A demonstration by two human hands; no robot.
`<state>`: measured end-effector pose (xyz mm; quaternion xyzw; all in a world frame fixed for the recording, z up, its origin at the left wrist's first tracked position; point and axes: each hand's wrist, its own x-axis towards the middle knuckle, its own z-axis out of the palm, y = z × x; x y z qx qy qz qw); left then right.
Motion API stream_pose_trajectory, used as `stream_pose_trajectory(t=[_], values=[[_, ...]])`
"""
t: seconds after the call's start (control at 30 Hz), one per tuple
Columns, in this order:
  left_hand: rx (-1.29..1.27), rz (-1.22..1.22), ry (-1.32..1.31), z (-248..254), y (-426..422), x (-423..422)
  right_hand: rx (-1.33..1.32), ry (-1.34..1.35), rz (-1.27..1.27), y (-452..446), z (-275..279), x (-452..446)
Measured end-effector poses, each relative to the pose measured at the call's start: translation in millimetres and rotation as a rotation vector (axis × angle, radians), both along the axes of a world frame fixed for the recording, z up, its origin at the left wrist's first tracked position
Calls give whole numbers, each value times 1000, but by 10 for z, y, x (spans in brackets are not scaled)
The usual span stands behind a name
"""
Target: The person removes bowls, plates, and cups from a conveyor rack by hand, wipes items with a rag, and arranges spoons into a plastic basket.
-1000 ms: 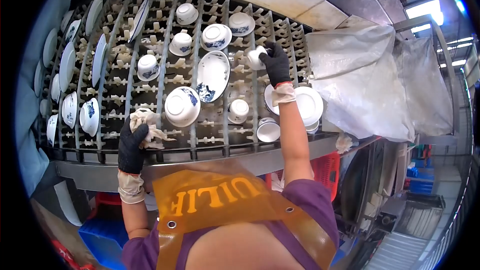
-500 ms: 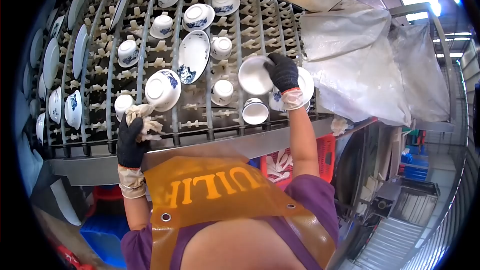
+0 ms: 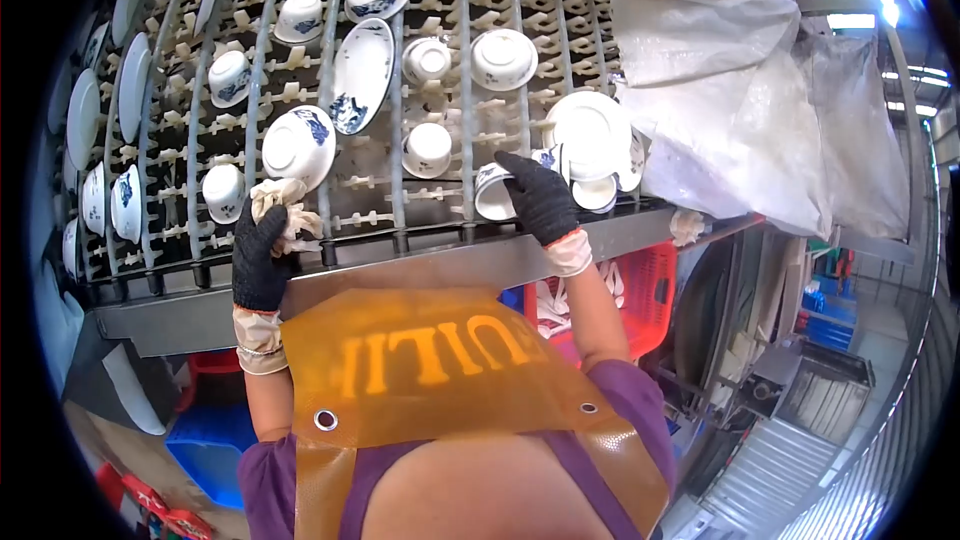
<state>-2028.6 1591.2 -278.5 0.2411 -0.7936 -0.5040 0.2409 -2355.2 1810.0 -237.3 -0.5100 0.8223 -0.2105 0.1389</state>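
Observation:
My left hand (image 3: pixel 258 258), in a black glove, is closed around a crumpled cream cloth (image 3: pixel 284 214) at the front edge of the rack. Beside the cloth stands an upside-down white cup (image 3: pixel 223 192), with a blue-patterned bowl (image 3: pixel 298 147) above it. My right hand (image 3: pixel 545 202), also gloved in black, grips a small white cup (image 3: pixel 491 194) by its side; the cup lies tilted, partly hidden by the fingers. Right of that hand, white dishes (image 3: pixel 590 130) overlap in a group. Another upturned bowl (image 3: pixel 503 59) rests farther back.
The slatted rack (image 3: pixel 430 218) with pale pegs carries several more bowls, cups and upright plates (image 3: pixel 134 88). A metal ledge (image 3: pixel 430 265) runs along its front. Clear plastic sheeting (image 3: pixel 720 110) hangs at the right. Below are a red basket (image 3: pixel 655 305) and a blue bin (image 3: pixel 210 450).
My right hand has left the white bowl, which now sits farther back, and has come down onto the small cup. Dishes on the rack appear shifted left and up. My left hand keeps the cloth.

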Motion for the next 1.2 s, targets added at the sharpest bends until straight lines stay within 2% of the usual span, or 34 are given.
stream_pose_trajectory(t=[0.07,0.1,0.17,0.2,0.27,0.33,0.4,0.43,0.47,0.53,0.57,0.6,0.67,0.73,0.77,0.8,0.87,0.9,0.93,1.0,1.07,1.13,1.2], values=[[531,143,25,-11,33,-43,-101,235,-105,-25,211,182],[531,140,19,9,56,-70,-101,231,-110,30,228,191],[497,126,105,61,97,-165,-243,669,41,134,263,166],[498,118,107,86,102,-203,-240,674,35,215,234,186],[756,197,122,110,128,-269,-215,430,-62,401,84,176],[704,153,81,36,170,-264,-254,367,-147,453,-71,43],[192,15,54,65,196,-299,-352,235,-332,413,-229,-98],[548,50,90,250,179,-392,-271,62,-377,370,-280,-172],[538,46,95,252,171,-411,-282,65,-379,334,-300,-266],[878,168,130,241,197,-431,-337,-177,-282,256,-310,-516],[736,161,145,262,248,-464,-393,-303,-333,171,-337,-679],[733,160,145,291,275,-503,-452,-299,-288,47,-275,-818],[754,218,150,348,305,-565,-420,-478,-260,-170,-135,-1116],[793,166,171,399,325,-568,-297,-519,-285,-324,-27,-1320],[831,120,198,411,338,-571,-224,-52,-277,-294,-225,-1548],[829,128,210,391,344,-583,-178,118,-339,-292,-87,-1547],[887,264,213,331,384,-593,-167,500,-300,-149,32,-1615],[66,141,19,250,379,-557,-58,356,-316,-48,126,-1610],[70,153,20,184,375,-521,84,255,-374,73,46,-1640],[2,124,-68,84,373,-511,97,303,-195,312,-86,-1676],[13,121,-50,72,401,-566,43,36,-290,388,49,-1774],[14,106,-46,172,387,-641,27,53,-313,144,539,-1591],[459,184,65,400,427,-796,-150,25,-246,-118,905,-1473]])
